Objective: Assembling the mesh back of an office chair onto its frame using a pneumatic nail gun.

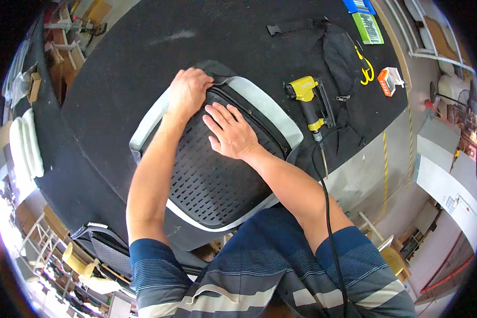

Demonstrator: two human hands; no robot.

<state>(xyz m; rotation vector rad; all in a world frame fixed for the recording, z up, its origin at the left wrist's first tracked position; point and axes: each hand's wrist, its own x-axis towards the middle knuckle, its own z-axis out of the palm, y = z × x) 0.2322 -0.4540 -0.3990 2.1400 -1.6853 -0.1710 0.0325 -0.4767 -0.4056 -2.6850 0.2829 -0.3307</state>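
A chair panel [212, 180] lies on the black-covered table in front of me, its black perforated board facing up and a light grey and black fabric cover [262, 99] around its rim. At the panel's far edge, my left hand [188, 91] has its fingers curled over the cover's dark fabric; the fingertips are partly hidden. My right hand [231, 131] rests flat on the perforated board, fingers stretched out and holding nothing. To the right of the panel lies a yellow and black pneumatic staple gun [308, 95], joined to a black air hose [327, 212] that runs over my right arm.
A black bag with straps [338, 66] lies beyond the staple gun, with yellow-handled scissors [367, 69] beside it. A small orange and white box [390, 82] and a green box [368, 28] stand near the table's right edge. Another chair panel [111, 249] is at lower left.
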